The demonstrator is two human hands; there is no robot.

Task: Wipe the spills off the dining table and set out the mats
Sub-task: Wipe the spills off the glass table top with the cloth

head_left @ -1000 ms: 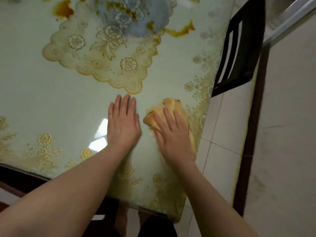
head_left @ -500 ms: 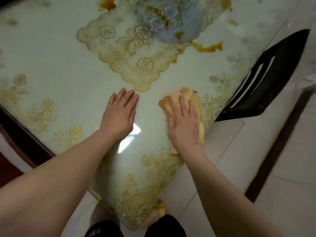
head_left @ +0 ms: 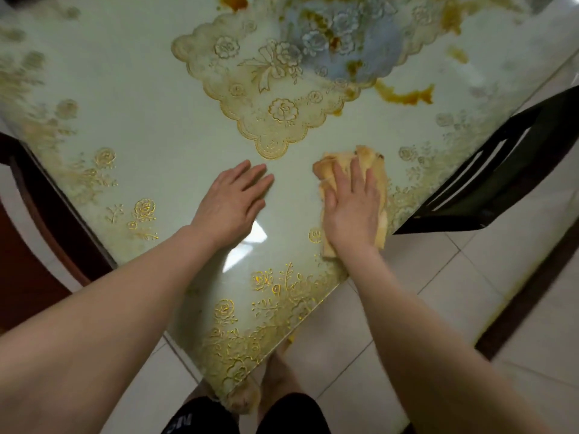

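The right hand (head_left: 352, 211) is still pressing the yellow cloth (head_left: 365, 156) flat near the counter's (head_left: 141, 120) right edge, fingers straight, barely shifting this past second; the left hand (head_left: 233, 205) is resting beside it, fingers released; the brown spill (head_left: 407, 96) beyond is waiting unwiped.

I see wearer's left hand (head_left: 233, 202) and right hand (head_left: 352, 211) bare. Left forearm (head_left: 125, 308) and right forearm (head_left: 423, 333) bare right to frame edge. Black fabric garment (head_left: 291, 416) over both thighs at bottom of my view. White block lettering (head_left: 181, 422) on left leg, cropped, unreadable to me. Bare foot (head_left: 279, 371) blurred.
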